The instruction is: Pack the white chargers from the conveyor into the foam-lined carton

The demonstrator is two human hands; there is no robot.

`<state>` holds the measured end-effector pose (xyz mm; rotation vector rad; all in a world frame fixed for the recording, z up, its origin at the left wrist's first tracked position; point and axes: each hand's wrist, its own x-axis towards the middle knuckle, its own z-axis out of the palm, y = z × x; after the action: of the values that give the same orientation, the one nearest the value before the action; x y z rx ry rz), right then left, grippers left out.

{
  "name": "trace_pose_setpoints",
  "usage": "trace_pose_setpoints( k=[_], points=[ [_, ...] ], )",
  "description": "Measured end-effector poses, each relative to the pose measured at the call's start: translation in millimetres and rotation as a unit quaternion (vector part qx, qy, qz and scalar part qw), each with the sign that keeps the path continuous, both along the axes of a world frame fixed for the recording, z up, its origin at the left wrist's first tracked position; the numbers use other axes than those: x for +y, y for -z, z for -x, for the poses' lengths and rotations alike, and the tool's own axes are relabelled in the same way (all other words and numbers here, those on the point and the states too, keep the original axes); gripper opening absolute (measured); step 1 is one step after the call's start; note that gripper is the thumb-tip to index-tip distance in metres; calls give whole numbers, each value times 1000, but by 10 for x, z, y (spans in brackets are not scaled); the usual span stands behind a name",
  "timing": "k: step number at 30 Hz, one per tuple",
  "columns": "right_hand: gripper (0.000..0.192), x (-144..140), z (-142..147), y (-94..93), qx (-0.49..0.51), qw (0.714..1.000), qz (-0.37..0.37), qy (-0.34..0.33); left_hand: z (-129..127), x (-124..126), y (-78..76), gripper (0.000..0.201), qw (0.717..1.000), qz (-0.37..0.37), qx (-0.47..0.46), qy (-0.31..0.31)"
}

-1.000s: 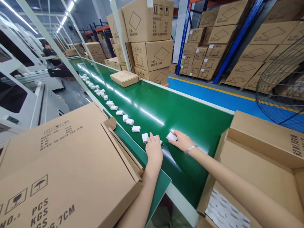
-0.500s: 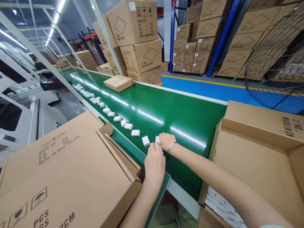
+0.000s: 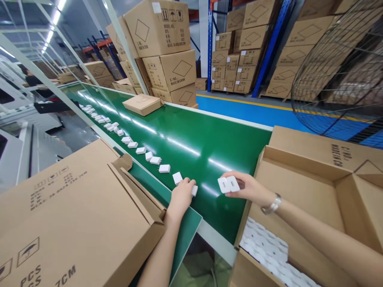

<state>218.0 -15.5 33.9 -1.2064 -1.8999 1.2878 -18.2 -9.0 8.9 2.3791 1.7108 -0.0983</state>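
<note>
My right hand (image 3: 249,188) holds two white chargers (image 3: 228,184) side by side just above the green conveyor belt (image 3: 191,139), near the open carton (image 3: 311,187) on the right. My left hand (image 3: 181,197) rests on the belt's near edge with its fingers on a white charger (image 3: 194,190). Beside it lies another charger (image 3: 177,177), the near end of a long row of white chargers (image 3: 131,144) that runs along the belt's left side into the distance.
A closed carton (image 3: 74,215) sits at my left. The open carton holds a layer of white chargers (image 3: 269,251) at its bottom. A flat box (image 3: 143,104) lies on the belt farther off. Stacked cartons (image 3: 167,52), blue racks and a wire fan guard (image 3: 338,79) stand behind. A person (image 3: 28,75) works far left.
My right hand has lifted away from the row and moved right toward the open carton with two chargers in it. My left hand stays at the row's near end.
</note>
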Motion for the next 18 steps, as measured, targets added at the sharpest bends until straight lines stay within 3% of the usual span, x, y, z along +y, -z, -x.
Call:
trace_pose_setpoints(
  k=[2,4,6,7,9,10,12,15,18],
  points=[
    [42,-264,-155,-45,80,996,28,29,7,56,-9,41,999,26,-17,13],
    [39,-505,-283,-72,92,994,30,60,-29,73,-50,37,998,32,-40,24],
    [37,-706,-377,-78,96,991,25,93,-131,20,-127,32,986,41,-156,51],
    [37,-790,-409,-74,103,989,17,106,-207,-38,-173,31,964,51,-249,74],
    [36,-922,-439,-58,123,985,-23,117,-394,-212,-265,33,888,80,-437,121],
    [36,-971,-440,-49,133,983,-52,115,-491,-317,-303,34,849,93,-500,141],
    [37,-1037,-421,-36,156,976,-110,107,-661,-528,-348,31,799,110,-567,167],
    [41,-1080,-386,-29,179,971,-124,96,-789,-751,-335,31,765,107,-609,180],
    [38,-1088,-379,-23,197,974,-79,82,-789,-828,-287,34,764,97,-611,186]
  ],
)
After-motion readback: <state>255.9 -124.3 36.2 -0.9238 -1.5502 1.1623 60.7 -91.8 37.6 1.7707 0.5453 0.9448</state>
